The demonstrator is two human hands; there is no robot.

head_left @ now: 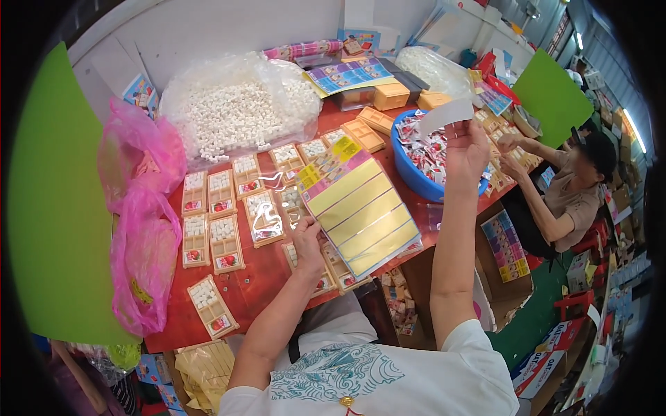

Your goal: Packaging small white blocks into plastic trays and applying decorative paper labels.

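While my left hand presses down on the near left edge of the yellow sticker sheet, fingers closed flat against it, my right hand is raised above the table, its fingers pinched on a white strip. I see the sheet lying tilted near the table's right side, covering some of the small tan trays of white pieces. Just beyond my right hand sits a blue basin of red and white packets. At far left lies a clear bag of white pieces, with pink bags at the left edge. Another person works at far right.
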